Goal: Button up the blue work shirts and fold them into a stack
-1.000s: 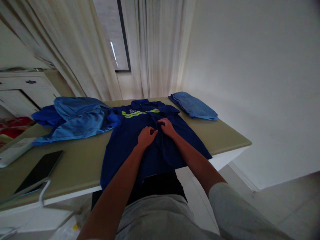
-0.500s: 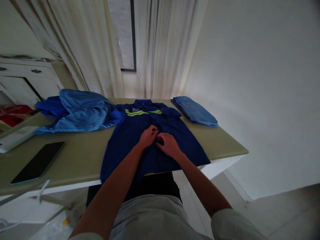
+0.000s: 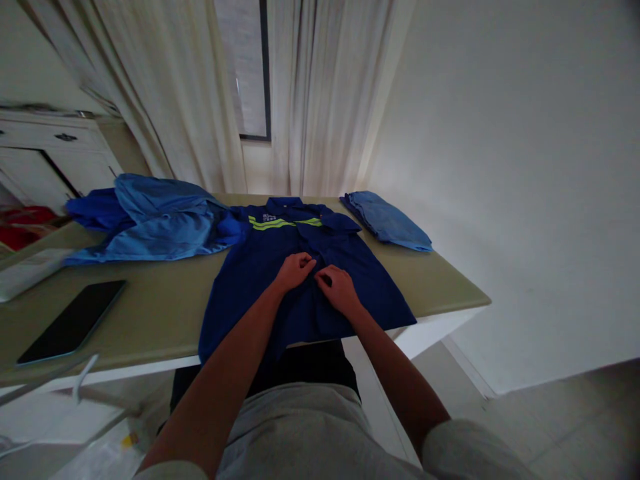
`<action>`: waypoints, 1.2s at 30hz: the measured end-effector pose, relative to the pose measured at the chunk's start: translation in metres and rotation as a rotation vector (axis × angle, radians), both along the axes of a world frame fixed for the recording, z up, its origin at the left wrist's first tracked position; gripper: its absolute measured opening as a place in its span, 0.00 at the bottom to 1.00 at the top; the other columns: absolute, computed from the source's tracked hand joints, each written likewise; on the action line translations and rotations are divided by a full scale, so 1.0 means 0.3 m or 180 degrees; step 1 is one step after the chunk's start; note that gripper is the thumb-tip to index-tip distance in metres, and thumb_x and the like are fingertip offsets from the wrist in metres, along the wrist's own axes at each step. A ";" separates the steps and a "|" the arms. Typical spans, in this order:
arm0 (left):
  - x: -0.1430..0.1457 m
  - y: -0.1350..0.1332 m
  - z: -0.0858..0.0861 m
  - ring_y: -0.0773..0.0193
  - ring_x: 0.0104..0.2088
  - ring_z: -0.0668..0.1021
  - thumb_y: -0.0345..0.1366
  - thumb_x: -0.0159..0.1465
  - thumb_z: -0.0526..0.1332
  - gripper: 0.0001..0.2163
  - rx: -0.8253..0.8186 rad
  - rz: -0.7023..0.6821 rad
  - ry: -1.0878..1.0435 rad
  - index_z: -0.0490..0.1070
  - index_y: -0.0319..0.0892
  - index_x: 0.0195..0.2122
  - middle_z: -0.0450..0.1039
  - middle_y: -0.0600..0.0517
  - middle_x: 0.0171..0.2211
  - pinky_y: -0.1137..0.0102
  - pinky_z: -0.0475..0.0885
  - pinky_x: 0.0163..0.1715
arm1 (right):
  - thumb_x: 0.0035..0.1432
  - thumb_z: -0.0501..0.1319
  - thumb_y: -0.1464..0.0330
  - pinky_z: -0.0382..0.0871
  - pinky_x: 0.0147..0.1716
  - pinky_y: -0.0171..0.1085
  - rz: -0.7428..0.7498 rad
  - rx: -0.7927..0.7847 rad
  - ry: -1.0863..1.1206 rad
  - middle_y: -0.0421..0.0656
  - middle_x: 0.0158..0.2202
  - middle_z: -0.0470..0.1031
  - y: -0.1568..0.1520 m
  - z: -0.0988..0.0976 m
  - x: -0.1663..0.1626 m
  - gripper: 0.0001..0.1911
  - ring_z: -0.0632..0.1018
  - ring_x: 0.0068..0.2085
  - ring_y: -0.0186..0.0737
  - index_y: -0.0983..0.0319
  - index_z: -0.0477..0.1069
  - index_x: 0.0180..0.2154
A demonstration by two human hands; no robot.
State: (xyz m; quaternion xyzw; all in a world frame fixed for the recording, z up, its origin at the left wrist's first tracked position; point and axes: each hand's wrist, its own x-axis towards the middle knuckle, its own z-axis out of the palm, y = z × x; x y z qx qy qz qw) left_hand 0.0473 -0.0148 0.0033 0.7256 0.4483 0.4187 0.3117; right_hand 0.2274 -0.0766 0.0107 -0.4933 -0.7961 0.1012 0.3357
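Observation:
A dark blue work shirt [image 3: 250, 287] lies front up on the table, its collar at the far side and its hem over the near edge. Yellow-green stripes and small white lettering cross its chest. My left hand [image 3: 296, 270] is closed in a pinch on the shirt's front opening, about mid-length. Close beside it on the right, my right hand [image 3: 339, 288] pinches the same opening with thumb and curled fingers. The fingertips of the two hands are a little apart. Any button between them is too small to make out.
Crumpled light and bright blue garments [image 3: 165, 220] lie to the left of the shirt. A folded blue garment [image 3: 390, 220] is at the back right. On the table's [image 3: 155, 313] left are a black phone or tablet [image 3: 75, 320] and a white object [image 3: 33, 272]. A white cable [image 3: 83, 380] hangs at the near left.
My fingertips have drawn slightly apart at the shirt's opening, the left hand's fingers curling more. The whole view has shifted a little. The shirt lies as before.

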 end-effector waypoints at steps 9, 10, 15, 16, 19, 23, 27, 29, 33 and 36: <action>0.007 -0.012 -0.007 0.65 0.22 0.73 0.47 0.68 0.57 0.13 0.0181 0.0290 -0.0046 0.72 0.43 0.37 0.72 0.56 0.23 0.71 0.63 0.25 | 0.67 0.64 0.71 0.67 0.45 0.40 0.0259 -0.0098 -0.0145 0.43 0.39 0.78 0.017 -0.011 0.004 0.04 0.77 0.39 0.41 0.59 0.78 0.40; 0.006 -0.012 -0.008 0.65 0.22 0.72 0.47 0.68 0.57 0.13 0.0169 0.0275 -0.0058 0.72 0.43 0.37 0.71 0.56 0.22 0.71 0.63 0.25 | 0.67 0.64 0.72 0.67 0.44 0.39 0.0263 -0.0138 -0.0113 0.43 0.38 0.78 0.020 -0.013 0.005 0.04 0.77 0.37 0.40 0.59 0.78 0.39; 0.005 -0.009 -0.002 0.65 0.21 0.72 0.48 0.67 0.58 0.13 -0.0060 0.0092 -0.0280 0.72 0.43 0.37 0.70 0.56 0.21 0.71 0.63 0.23 | 0.64 0.67 0.70 0.66 0.37 0.38 0.0160 -0.0289 0.0285 0.40 0.33 0.77 0.027 -0.019 0.005 0.03 0.76 0.33 0.39 0.59 0.76 0.35; 0.004 -0.008 0.001 0.64 0.22 0.74 0.48 0.67 0.58 0.13 -0.0103 0.0053 -0.0331 0.72 0.43 0.37 0.72 0.55 0.21 0.71 0.65 0.23 | 0.63 0.68 0.68 0.66 0.36 0.37 0.0095 -0.0296 0.0422 0.39 0.31 0.77 0.028 -0.020 0.007 0.05 0.76 0.32 0.39 0.59 0.75 0.34; -0.001 -0.005 0.013 0.63 0.26 0.77 0.46 0.67 0.58 0.13 -0.0189 -0.0217 -0.0392 0.74 0.41 0.39 0.77 0.52 0.25 0.71 0.70 0.27 | 0.60 0.70 0.61 0.67 0.32 0.37 -0.0079 -0.0386 0.0886 0.37 0.28 0.75 0.032 -0.025 0.019 0.10 0.75 0.30 0.39 0.58 0.72 0.34; -0.005 -0.010 0.019 0.61 0.32 0.80 0.43 0.63 0.63 0.15 -0.0244 -0.0693 -0.0336 0.78 0.39 0.45 0.82 0.48 0.35 0.68 0.74 0.34 | 0.61 0.67 0.57 0.68 0.32 0.37 -0.0164 -0.0441 0.1251 0.37 0.29 0.74 0.040 -0.033 0.031 0.13 0.75 0.30 0.39 0.57 0.70 0.38; 0.000 -0.013 0.006 0.59 0.34 0.81 0.43 0.57 0.70 0.16 -0.0154 -0.0703 -0.0149 0.79 0.40 0.43 0.83 0.48 0.36 0.66 0.75 0.37 | 0.57 0.70 0.55 0.73 0.43 0.42 -0.0208 -0.0197 0.1151 0.44 0.41 0.76 0.044 -0.045 0.023 0.19 0.77 0.41 0.44 0.59 0.70 0.43; 0.002 -0.011 0.000 0.58 0.34 0.81 0.43 0.59 0.68 0.12 -0.0153 -0.0553 -0.0052 0.78 0.41 0.39 0.83 0.48 0.35 0.66 0.76 0.39 | 0.53 0.71 0.61 0.73 0.49 0.45 -0.0130 -0.0111 0.1083 0.48 0.48 0.75 0.049 -0.053 0.022 0.23 0.76 0.48 0.47 0.59 0.70 0.48; -0.001 -0.009 0.000 0.59 0.37 0.82 0.36 0.67 0.57 0.11 -0.0112 -0.0421 0.0127 0.79 0.43 0.42 0.83 0.48 0.40 0.65 0.77 0.43 | 0.51 0.62 0.71 0.75 0.47 0.44 -0.0134 -0.0369 0.1672 0.47 0.48 0.76 0.071 -0.065 0.055 0.24 0.78 0.46 0.44 0.59 0.70 0.51; -0.002 -0.019 0.011 0.55 0.44 0.82 0.36 0.65 0.60 0.12 0.0173 -0.0254 0.0525 0.79 0.44 0.47 0.82 0.47 0.45 0.62 0.75 0.49 | 0.51 0.58 0.70 0.77 0.44 0.43 -0.0487 -0.0396 0.2645 0.45 0.43 0.77 0.092 -0.066 0.101 0.20 0.80 0.41 0.42 0.59 0.71 0.48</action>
